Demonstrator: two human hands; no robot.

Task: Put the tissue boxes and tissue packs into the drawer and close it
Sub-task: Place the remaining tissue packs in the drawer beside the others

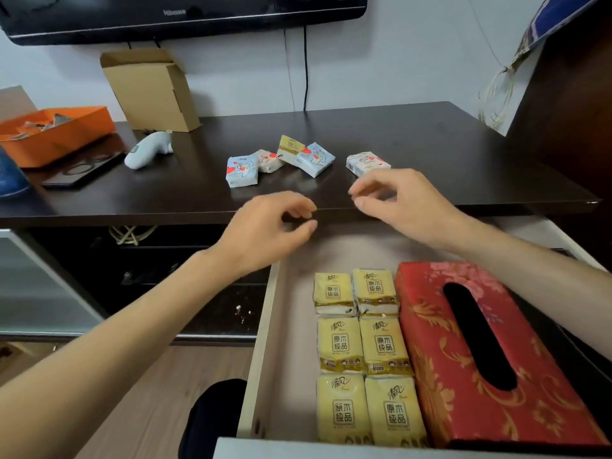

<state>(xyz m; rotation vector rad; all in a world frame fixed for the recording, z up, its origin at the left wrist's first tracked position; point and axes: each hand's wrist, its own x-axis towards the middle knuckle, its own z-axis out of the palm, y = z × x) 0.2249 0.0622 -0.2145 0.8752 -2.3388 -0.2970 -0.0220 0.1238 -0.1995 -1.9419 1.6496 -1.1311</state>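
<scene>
Lying in the open drawer (pixel 265 342), 6 yellow tissue packs (pixel 362 349) sit beside a red tissue box (pixel 440 376), its near end cut off. Above, left hand (pixel 265 230) and right hand (pixel 397 200) hover empty, fingers loosely curled. Beyond, 5 small packs (pixel 281 159) remain on the dark tabletop (pixel 430 144).

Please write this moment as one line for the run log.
drawer: open | inside: six yellow packs, red tissue box | tabletop: five small packs | left hand, right hand: empty, reaching
</scene>
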